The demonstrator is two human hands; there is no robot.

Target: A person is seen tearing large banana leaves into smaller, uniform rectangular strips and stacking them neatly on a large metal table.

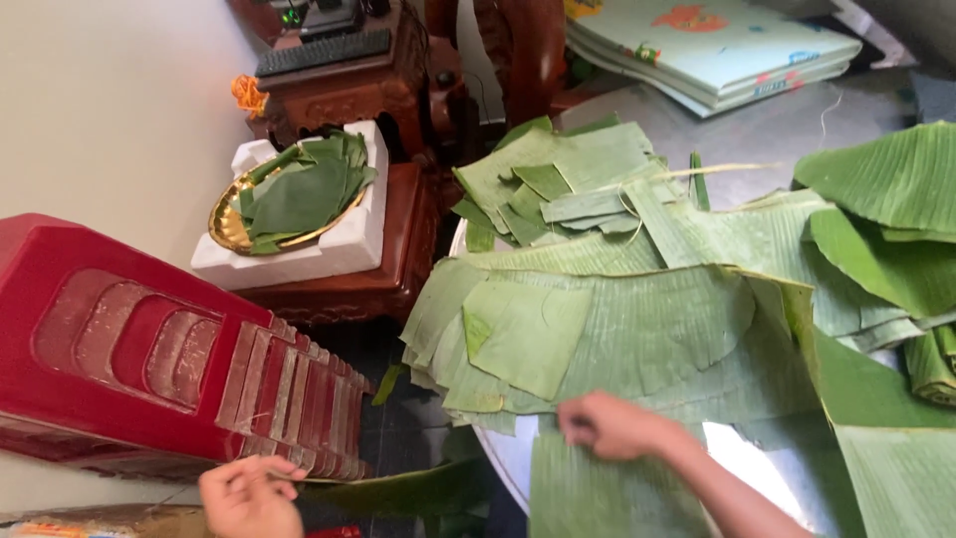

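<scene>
Sorting of banana leaves looks to be the step in hand. The right hand rests, fingers curled, on a leaf sheet at the near edge of the metal table — whether it pinches the sheet I cannot tell. The left hand grips the tip of a dark leaf strip low beside the stacked red stools. That strip runs left to right — tip leftward. Any next move calls for a gentle pull along the ribs.
</scene>
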